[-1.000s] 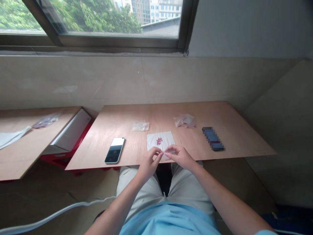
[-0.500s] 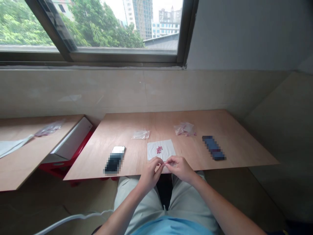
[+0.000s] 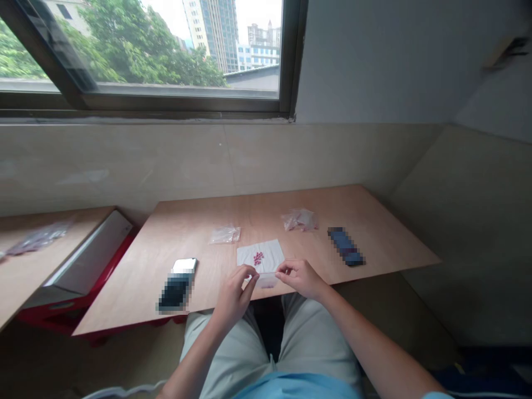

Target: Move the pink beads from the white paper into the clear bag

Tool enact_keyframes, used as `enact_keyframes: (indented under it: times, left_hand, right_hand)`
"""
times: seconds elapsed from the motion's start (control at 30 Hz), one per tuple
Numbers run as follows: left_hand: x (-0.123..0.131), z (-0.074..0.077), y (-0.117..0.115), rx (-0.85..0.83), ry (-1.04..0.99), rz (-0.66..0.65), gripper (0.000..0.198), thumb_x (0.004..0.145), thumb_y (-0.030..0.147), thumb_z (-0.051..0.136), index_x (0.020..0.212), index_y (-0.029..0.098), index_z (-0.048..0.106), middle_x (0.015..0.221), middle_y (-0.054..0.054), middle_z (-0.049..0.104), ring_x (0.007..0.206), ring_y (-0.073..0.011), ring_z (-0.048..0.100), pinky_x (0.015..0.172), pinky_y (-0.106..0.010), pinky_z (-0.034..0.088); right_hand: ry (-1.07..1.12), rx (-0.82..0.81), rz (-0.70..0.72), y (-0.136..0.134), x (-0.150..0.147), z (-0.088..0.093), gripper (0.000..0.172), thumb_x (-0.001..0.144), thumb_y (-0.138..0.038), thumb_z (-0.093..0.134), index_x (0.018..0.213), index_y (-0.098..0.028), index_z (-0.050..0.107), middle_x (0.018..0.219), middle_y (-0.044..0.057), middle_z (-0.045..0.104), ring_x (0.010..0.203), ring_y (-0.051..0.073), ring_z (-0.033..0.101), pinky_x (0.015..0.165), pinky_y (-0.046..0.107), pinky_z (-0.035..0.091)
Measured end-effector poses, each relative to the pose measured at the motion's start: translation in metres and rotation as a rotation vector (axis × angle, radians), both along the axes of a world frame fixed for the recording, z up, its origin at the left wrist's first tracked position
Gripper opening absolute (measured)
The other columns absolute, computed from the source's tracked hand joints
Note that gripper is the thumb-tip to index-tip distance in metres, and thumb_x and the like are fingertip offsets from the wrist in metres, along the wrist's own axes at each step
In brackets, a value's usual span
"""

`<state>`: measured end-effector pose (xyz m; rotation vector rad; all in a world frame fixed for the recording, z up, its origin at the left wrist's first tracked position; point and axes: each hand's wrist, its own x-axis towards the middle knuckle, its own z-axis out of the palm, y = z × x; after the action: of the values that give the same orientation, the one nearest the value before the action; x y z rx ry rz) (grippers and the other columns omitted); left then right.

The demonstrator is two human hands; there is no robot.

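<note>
Both my hands meet over the near edge of a plywood table (image 3: 257, 208). My left hand (image 3: 234, 293) and my right hand (image 3: 301, 279) pinch opposite sides of a small clear plastic bag (image 3: 266, 279). Just beyond my fingers lies a white paper sheet (image 3: 272, 252), with a small heap of pink-red pills (image 3: 258, 258) on it. Two more clear plastic bags rest farther back: a flat one (image 3: 225, 235) and a crumpled one (image 3: 299, 220) with something pinkish inside. A phone (image 3: 177, 287) lies left of my hands, and a pixelated dark blue object (image 3: 346, 246) lies to the right.
To the left, a second wooden board (image 3: 62, 221) carries another plastic bag (image 3: 39, 239). A white box (image 3: 89, 260) sits on a red stand (image 3: 75, 307) below it. A tiled wall and window stand behind the table. My knees lie below its near edge.
My view has swung, shifting the scene left and down. My hands have drawn slightly apart, and the small clear bag between them now shows more plainly. The pills and sheet stay in place.
</note>
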<state>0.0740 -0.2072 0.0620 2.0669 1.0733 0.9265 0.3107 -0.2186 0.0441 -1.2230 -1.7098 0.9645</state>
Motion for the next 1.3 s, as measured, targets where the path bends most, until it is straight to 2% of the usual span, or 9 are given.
enact_keyframes:
  times: [0.2,0.4,0.47,0.6,0.7,0.77,0.93,1.07,1.3]
  left_hand:
    - [-0.005,-0.006,0.010,-0.036,0.007,0.021,0.018,0.100,0.035,0.050,0.091,0.023,0.061,0.094,-0.005,0.066,0.089,-0.0229,0.063,0.080,-0.033,0.049]
    - [-0.027,-0.003,0.028,-0.141,-0.130,0.229,0.022,0.095,0.043,0.059,0.095,0.021,0.062,0.095,-0.005,0.068,0.089,-0.0221,0.065,0.073,-0.030,0.050]
    - [-0.025,-0.004,0.028,-0.205,-0.210,0.166,0.024,0.095,0.044,0.059,0.093,0.020,0.062,0.090,-0.004,0.068,0.084,-0.0204,0.065,0.074,-0.030,0.050]
    - [-0.012,-0.011,0.019,-0.364,-0.303,0.016,0.025,0.095,0.042,0.060,0.092,0.018,0.061,0.085,-0.003,0.066,0.077,-0.0177,0.066,0.070,-0.030,0.054]
    - [-0.008,-0.013,0.016,-0.440,-0.362,0.022,0.026,0.093,0.043,0.064,0.091,0.018,0.059,0.085,-0.002,0.064,0.070,-0.0160,0.066,0.065,-0.031,0.057]
    - [-0.010,-0.011,0.017,-0.440,-0.406,0.066,0.028,0.091,0.044,0.067,0.091,0.018,0.058,0.087,-0.002,0.063,0.073,-0.0169,0.067,0.064,-0.031,0.059]
    - [-0.018,-0.008,0.022,-0.392,-0.394,0.145,0.036,0.087,0.047,0.069,0.108,0.020,0.058,0.091,-0.004,0.064,0.081,-0.0195,0.066,0.062,-0.031,0.060]
    - [-0.023,-0.014,0.024,-0.351,-0.261,0.169,0.032,0.089,0.047,0.065,0.107,0.021,0.062,0.091,-0.005,0.067,0.078,-0.0193,0.067,0.064,-0.031,0.058]
    - [-0.034,-0.028,0.042,-0.345,-0.209,0.187,0.037,0.089,0.050,0.064,0.111,0.020,0.064,0.095,-0.007,0.069,0.084,-0.0222,0.068,0.065,-0.032,0.057]
  right_hand:
    - [-0.047,0.041,0.027,0.008,0.006,-0.012,0.014,0.091,-0.031,0.064,0.087,-0.020,0.072,0.085,0.004,0.071,0.075,0.018,0.063,0.070,0.028,0.048]
    - [-0.040,-0.021,-0.161,0.020,0.025,-0.022,0.014,0.089,-0.029,0.062,0.080,-0.019,0.066,0.075,0.000,0.064,0.068,0.015,0.058,0.066,0.028,0.046]
    - [0.035,-0.060,-0.145,0.021,0.023,-0.022,0.016,0.087,-0.032,0.067,0.095,-0.018,0.068,0.091,0.003,0.069,0.080,0.017,0.063,0.074,0.029,0.049]
    - [0.137,-0.093,-0.009,0.011,-0.001,-0.022,0.052,0.078,-0.035,0.080,0.126,-0.024,0.062,0.131,0.008,0.063,0.112,0.022,0.062,0.094,0.034,0.050]
    - [0.220,-0.202,0.099,0.005,-0.016,-0.023,0.026,0.087,-0.041,0.071,0.103,-0.020,0.068,0.107,0.007,0.072,0.096,0.021,0.067,0.084,0.033,0.052]
    - [0.303,-0.265,0.141,0.012,-0.015,-0.020,0.026,0.089,-0.045,0.067,0.093,-0.019,0.066,0.091,0.006,0.073,0.077,0.018,0.067,0.069,0.029,0.051]
    - [0.385,-0.099,-0.260,0.078,0.025,0.007,0.036,0.083,-0.053,0.069,0.094,-0.019,0.064,0.079,0.002,0.069,0.053,0.011,0.054,0.048,0.023,0.040]
    - [0.132,-0.075,-0.578,0.127,0.067,0.024,0.039,0.084,-0.051,0.067,0.102,-0.016,0.068,0.090,0.009,0.073,0.066,0.016,0.064,0.056,0.026,0.048]
    - [-0.192,-0.051,-0.701,0.094,0.088,-0.005,0.020,0.082,-0.033,0.069,0.094,-0.017,0.074,0.090,0.015,0.075,0.082,0.025,0.068,0.069,0.032,0.048]
